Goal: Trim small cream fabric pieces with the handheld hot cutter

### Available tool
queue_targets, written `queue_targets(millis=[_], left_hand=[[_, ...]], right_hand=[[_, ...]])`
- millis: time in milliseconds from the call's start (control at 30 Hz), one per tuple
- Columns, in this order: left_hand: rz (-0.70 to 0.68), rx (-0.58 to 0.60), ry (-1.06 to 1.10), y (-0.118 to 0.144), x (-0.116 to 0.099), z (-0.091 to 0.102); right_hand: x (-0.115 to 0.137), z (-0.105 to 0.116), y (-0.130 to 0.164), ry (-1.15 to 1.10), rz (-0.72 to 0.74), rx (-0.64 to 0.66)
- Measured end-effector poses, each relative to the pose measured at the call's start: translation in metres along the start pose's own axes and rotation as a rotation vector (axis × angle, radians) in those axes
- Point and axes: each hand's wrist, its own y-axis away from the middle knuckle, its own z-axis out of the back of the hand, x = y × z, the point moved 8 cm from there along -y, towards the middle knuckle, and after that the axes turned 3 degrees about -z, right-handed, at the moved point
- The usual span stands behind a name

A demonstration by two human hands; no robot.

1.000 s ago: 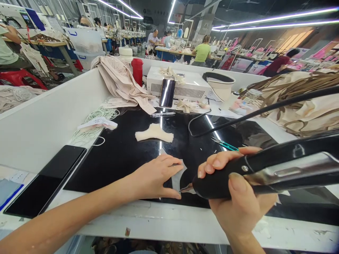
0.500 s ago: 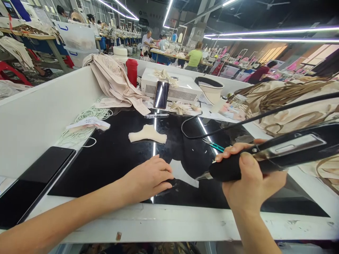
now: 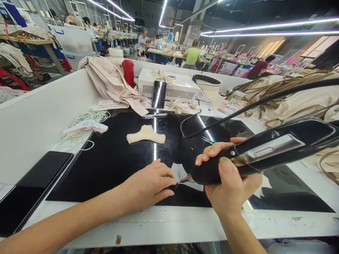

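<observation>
My right hand is wrapped round a black corded hand tool with a narrow metal tip. The tip lies over a small white fabric piece on the black mat, close to my left fingertips. Curled at the left edge of that piece, my left hand holds it with thumb and fingers; the exact grip is partly hidden. Farther back on the mat is a cream padded piece with curved edges. Behind my right hand, small snips are partly covered.
The black mat lies on a white table with raised walls. A large phone-like device rests at left beside pale cords. A white machine, red flask and fabric stand behind. Cable crosses at right; white scraps lie there.
My right hand has brought the tool leftward, so its tip is now at my left fingertips. White scraps at right have come into view. My left hand stays nearly in place.
</observation>
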Motion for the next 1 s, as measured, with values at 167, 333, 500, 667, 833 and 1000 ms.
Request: queue_targets(millis=[167, 333, 500, 667, 833, 1000], left_hand=[[-0.007, 0.000, 0.009, -0.001, -0.002, 0.000], [-0.007, -0.013, 0.015, -0.002, 0.000, 0.002], [0.017, 0.017, 0.073, -0.002, -0.001, 0.001], [0.070, 0.040, 0.082, -0.002, -0.002, -0.001], [0.103, 0.080, 0.086, -0.002, 0.001, -0.003], [0.095, 0.074, 0.086, -0.001, 0.001, -0.002]], right_hand=[[0.000, 0.000, -0.002, 0.030, 0.007, 0.034], [0.004, 0.007, -0.009, 0.020, 0.035, -0.048], [0.009, 0.004, -0.002, -0.036, -0.032, -0.043], [0.011, 0.000, 0.008, -0.040, -0.063, -0.009], [0.009, 0.001, 0.010, -0.021, -0.068, -0.015], [0.010, -0.001, 0.012, -0.069, -0.111, -0.015]])
